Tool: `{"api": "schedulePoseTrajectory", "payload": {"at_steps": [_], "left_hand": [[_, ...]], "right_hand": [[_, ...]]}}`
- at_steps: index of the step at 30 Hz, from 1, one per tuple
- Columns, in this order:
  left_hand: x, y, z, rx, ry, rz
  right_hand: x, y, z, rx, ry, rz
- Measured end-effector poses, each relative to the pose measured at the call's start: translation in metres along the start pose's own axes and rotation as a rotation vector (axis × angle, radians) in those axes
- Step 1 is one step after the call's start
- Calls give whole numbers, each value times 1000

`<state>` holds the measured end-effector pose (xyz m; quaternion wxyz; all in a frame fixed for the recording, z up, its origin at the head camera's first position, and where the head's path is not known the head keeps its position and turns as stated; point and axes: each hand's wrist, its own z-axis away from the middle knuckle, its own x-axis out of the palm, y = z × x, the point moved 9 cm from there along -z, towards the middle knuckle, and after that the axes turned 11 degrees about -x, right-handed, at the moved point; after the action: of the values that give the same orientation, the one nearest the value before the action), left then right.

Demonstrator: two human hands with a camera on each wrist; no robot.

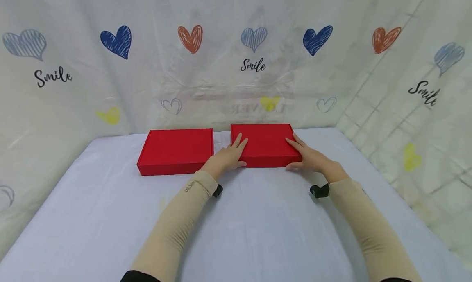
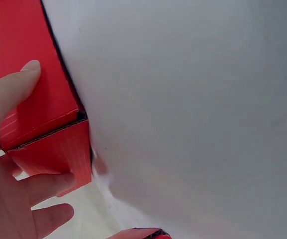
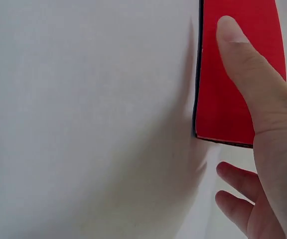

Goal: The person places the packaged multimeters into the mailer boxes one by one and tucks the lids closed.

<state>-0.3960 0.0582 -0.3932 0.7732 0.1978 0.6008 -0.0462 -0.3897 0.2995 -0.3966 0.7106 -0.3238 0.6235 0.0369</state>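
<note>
Two flat red boxes lie at the far side of the table, with a narrow gap between them. Both my hands are at the right-hand box (image 1: 265, 143). My left hand (image 1: 228, 156) touches its left front corner, thumb on the front face and fingers spread along the left end. At the opposite corner is my right hand (image 1: 312, 156), its thumb against the front face (image 3: 238, 99) and its fingers extended past the right end. The left-hand box (image 1: 178, 149) sits just beyond my left hand and shows as a small corner in the left wrist view.
A white cloth (image 1: 265, 224) covers the table. Right behind the boxes hangs a pale curtain (image 1: 217, 77) printed with hearts and "Smile", which continues along the right side. Dark wrist cameras (image 1: 319, 191) sit below both hands.
</note>
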Motion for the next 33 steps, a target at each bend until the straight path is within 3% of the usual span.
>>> {"api": "schedulePoseTrajectory", "payload": {"at_steps": [9, 33], "left_hand": [[7, 5, 4, -26, 8, -101], [5, 4, 1, -54, 17, -12]], "right_hand": [[6, -1, -3, 19, -18, 78], [4, -6, -8, 7, 31, 138]]}}
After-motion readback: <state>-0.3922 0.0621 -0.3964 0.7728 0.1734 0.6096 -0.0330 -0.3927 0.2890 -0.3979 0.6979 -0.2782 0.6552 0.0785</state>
